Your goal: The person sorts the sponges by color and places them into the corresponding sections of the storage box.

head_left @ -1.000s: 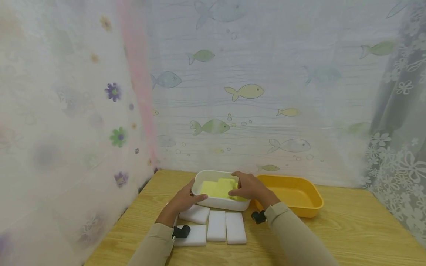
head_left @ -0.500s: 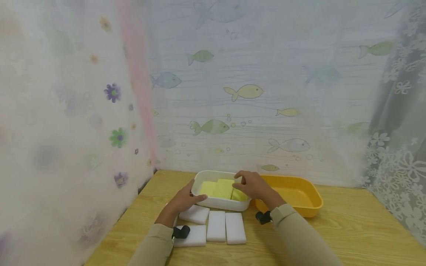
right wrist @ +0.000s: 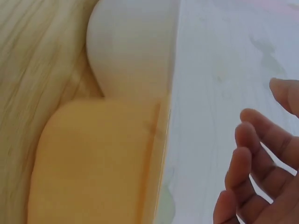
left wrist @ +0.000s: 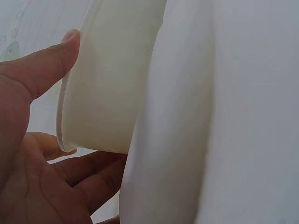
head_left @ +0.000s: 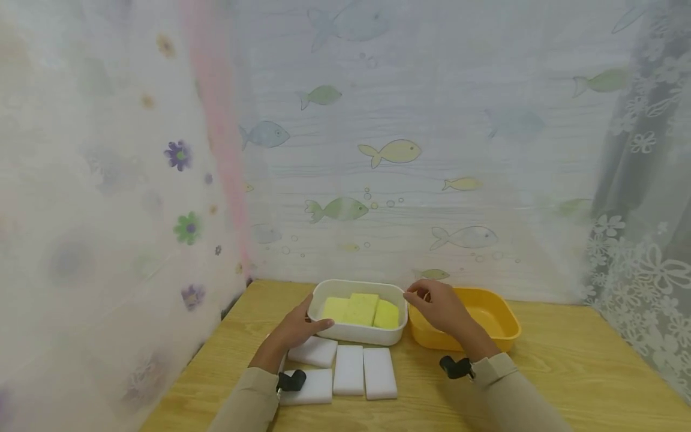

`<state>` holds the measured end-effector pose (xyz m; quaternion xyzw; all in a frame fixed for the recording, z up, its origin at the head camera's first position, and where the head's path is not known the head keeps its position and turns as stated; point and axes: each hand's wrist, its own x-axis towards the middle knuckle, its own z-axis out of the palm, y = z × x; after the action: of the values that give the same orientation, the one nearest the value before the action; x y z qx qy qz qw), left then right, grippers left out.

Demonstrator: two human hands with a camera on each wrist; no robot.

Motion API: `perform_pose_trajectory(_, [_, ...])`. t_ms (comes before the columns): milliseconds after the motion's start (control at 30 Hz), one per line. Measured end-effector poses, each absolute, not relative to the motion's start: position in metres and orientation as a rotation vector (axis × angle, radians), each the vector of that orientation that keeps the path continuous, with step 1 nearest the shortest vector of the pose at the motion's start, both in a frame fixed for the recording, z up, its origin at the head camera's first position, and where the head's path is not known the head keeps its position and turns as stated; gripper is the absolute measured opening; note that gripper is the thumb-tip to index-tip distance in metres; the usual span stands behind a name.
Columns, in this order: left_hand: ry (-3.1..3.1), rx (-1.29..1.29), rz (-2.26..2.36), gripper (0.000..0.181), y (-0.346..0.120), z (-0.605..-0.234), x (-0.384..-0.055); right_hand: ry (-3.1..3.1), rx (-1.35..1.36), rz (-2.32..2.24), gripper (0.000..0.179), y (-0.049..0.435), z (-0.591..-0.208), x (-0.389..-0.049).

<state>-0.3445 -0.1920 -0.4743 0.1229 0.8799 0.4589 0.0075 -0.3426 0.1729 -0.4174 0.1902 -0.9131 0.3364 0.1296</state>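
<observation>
White tub (head_left: 367, 335), light and stiff I'd say, best gripped at its rim, as the left hand (head_left: 296, 329) does; right hand (head_left: 441, 303), thumb and fingers apart, holds nothing

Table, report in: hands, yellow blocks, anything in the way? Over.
Left hand grips white tub. Right hand empty, over orange tub. Yellow blocks inside white tub. White blocks in front, clear of the right hand.

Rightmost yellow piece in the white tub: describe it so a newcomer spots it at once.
On the wooden table, find the white tub just left of the orange tub. Inside it, the rightmost yellow piece is the one nearest the orange tub. Its rounded far right corner and stronger yellow set it apart from the paler, square-cornered middle piece.
</observation>
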Motion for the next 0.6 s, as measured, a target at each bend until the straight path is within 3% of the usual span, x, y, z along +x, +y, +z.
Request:
perform_pose_trajectory(467, [2.767,0.422,1.422,0.098,-0.192,-0.472,-0.345,-2.528,0.387,0.848,0.046,0.237,-0.432,-0.310])
perform_pose_trajectory(600, [2.755,0.391,1.437,0.100,-0.192,-0.473,-0.343,-2.521,0.287,0.783,0.065,0.263,-0.439,-0.309])
